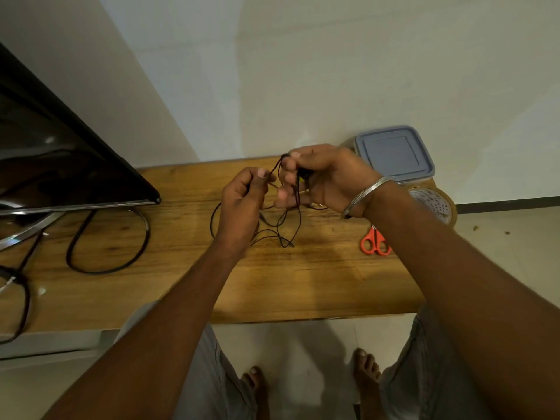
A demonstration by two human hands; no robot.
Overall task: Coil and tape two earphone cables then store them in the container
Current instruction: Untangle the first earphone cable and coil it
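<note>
A thin black earphone cable [283, 225] hangs in loose loops from both hands down onto the wooden table [303, 277]. My left hand [242, 207] pinches a strand of it between thumb and fingers. My right hand [321, 177], with a metal bangle at the wrist, holds several strands and a small dark piece of the earphones. Whether one or two cables are in the tangle I cannot tell. A container with a grey-blue lid [395, 154] stands shut at the back right, beside a roll of brown tape [436, 204]. Orange-handled scissors [375, 242] lie under my right forearm.
A black monitor [60, 159] on a metal stand fills the left side. Thick black power cables [106, 241] loop over the table's left part. The table's front edge runs just ahead of my legs; the wall stands directly behind the table.
</note>
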